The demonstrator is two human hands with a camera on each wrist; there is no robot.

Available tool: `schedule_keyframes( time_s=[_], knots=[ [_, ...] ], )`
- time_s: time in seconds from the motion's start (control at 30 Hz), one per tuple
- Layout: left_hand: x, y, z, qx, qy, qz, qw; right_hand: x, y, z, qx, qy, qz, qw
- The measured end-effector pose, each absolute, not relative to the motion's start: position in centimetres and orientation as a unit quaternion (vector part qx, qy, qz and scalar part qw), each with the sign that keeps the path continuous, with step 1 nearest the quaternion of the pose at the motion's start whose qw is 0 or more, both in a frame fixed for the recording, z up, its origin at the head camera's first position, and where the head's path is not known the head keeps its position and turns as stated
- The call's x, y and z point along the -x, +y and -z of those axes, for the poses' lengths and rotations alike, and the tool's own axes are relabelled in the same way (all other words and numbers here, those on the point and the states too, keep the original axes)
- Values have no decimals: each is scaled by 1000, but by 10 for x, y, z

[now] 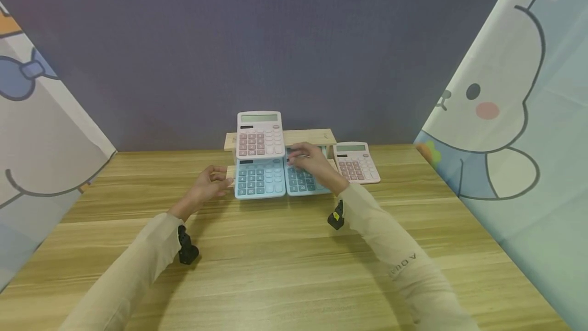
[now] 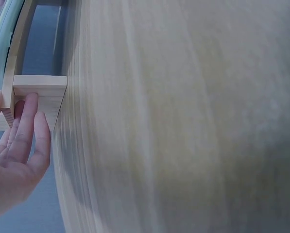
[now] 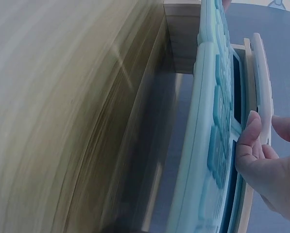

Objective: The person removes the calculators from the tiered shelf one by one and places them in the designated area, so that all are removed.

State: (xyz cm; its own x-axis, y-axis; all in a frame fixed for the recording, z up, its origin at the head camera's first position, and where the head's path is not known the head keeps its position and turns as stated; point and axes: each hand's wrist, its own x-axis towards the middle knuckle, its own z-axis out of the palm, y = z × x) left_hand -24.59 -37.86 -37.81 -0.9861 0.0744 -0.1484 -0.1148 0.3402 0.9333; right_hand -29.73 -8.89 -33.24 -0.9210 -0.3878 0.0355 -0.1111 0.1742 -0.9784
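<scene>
The left hand gripped the wooden rack at its nine-o'clock end, and at twelve o'clock from a blue calculator stood the upper pink calculator, likely light, rigid, best held by its sides, its four-o'clock corner pinched by the right hand.

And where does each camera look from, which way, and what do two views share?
Head: on the head, facing forward and down at the rack and table; left hand, right hand, sleeves show.
Left wrist: on that wrist, facing the rack's left end, picture turned sideways; left hand shows.
Right wrist: on that wrist, facing along the blue calculators and upper pink calculator, edge-on; right hand shows.
Head and right wrist share these calculators and right hand.
</scene>
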Motion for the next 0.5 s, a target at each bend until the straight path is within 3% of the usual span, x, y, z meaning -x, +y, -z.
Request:
schedule_keyframes(
  time_s=[0.5],
  knots=[
    [247,-378,379,16,820,-567,78,307,-111,332,91,722,676,115]
  ],
)
